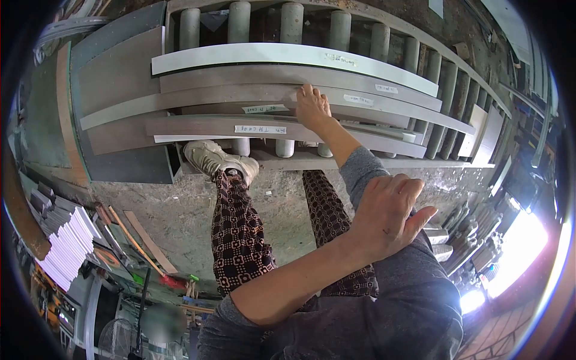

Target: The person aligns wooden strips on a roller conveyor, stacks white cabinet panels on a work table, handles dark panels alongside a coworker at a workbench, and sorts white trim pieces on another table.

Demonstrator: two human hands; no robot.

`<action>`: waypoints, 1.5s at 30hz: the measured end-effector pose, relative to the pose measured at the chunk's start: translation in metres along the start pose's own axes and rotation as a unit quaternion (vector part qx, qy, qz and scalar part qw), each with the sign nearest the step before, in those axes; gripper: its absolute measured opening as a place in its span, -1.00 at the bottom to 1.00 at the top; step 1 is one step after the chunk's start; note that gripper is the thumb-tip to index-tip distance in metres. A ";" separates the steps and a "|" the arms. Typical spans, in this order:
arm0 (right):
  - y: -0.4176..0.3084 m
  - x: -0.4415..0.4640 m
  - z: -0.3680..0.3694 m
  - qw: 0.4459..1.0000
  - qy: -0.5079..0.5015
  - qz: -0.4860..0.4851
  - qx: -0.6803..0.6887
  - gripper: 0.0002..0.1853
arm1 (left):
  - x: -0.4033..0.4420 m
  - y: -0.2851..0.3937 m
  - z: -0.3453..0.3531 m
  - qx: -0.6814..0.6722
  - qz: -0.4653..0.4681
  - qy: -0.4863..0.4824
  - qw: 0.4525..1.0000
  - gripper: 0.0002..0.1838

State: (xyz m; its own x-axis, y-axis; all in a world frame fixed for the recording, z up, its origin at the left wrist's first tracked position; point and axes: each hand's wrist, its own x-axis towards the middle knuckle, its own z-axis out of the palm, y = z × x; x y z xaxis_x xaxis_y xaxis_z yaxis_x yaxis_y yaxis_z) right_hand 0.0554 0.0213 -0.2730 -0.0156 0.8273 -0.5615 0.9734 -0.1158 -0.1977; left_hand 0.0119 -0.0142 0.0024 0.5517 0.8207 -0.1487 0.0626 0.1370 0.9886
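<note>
My right hand (313, 109) reaches out to a stack of long flat strips. Its fingers are bent over the far edge of a grey-brown strip (225, 95) with a white handwritten label. Nearer to me my left hand (387, 217) is over the grey sleeve of my right arm, its fingers loosely bent and its thumb apart, with nothing visible in it. Whether it touches the sleeve I cannot tell. A white strip (258, 54) lies at the far side of the stack. Another labelled grey strip (210, 127) lies on the near side.
The strips rest across a roller conveyor (240, 23). Large dark panels (123, 51) stand at its left end. My shoe (213, 159) is beside the conveyor's near edge. White profiles (69, 243) are stacked at lower left, and metal profiles (474, 234) lie at right.
</note>
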 end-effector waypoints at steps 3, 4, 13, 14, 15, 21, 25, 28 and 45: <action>0.010 0.021 -0.010 0.998 0.056 -0.028 0.001 -0.48 | 0.003 0.001 -0.004 -0.029 0.008 0.026 0.999 -0.65; 0.013 0.028 -0.017 0.995 0.093 -0.039 0.007 -0.47 | 0.004 0.002 -0.007 -0.041 0.005 0.030 0.999 -0.66; 0.046 0.079 -0.048 0.975 0.139 -0.036 -0.172 -0.56 | 0.007 0.001 -0.023 -0.048 0.031 0.143 0.988 -0.70; 0.048 0.082 -0.049 0.976 0.117 -0.041 -0.177 -0.61 | 0.006 0.002 -0.024 -0.042 0.034 0.148 0.987 -0.70; 0.046 0.083 -0.053 0.978 0.093 -0.045 -0.182 -0.66 | 0.005 0.001 -0.025 -0.036 0.036 0.152 0.987 -0.70; 0.031 0.048 -0.081 0.976 -0.023 -0.152 -0.151 -0.41 | -0.001 0.005 -0.020 -0.056 0.042 0.156 0.985 -0.69; 0.015 0.012 -0.084 0.964 -0.152 -0.205 0.077 -0.34 | -0.002 0.006 -0.019 -0.063 0.041 0.150 0.986 -0.69; -0.003 0.001 -0.084 0.873 -0.336 -0.163 0.313 -0.33 | -0.003 0.006 -0.018 -0.063 0.029 0.133 0.989 -0.70; -0.009 -0.009 -0.079 0.828 -0.358 0.011 0.432 -0.54 | -0.012 0.006 -0.015 -0.053 0.011 0.105 0.993 -0.74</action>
State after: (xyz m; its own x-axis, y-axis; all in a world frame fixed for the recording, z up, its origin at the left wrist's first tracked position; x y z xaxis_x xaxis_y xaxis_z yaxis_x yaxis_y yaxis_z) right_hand 0.0647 0.0586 -0.2030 -0.4330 0.3172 -0.8438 0.4540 -0.7320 -0.5081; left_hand -0.0070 -0.0148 0.0094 0.3652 0.9204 -0.1397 -0.0426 0.1664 0.9851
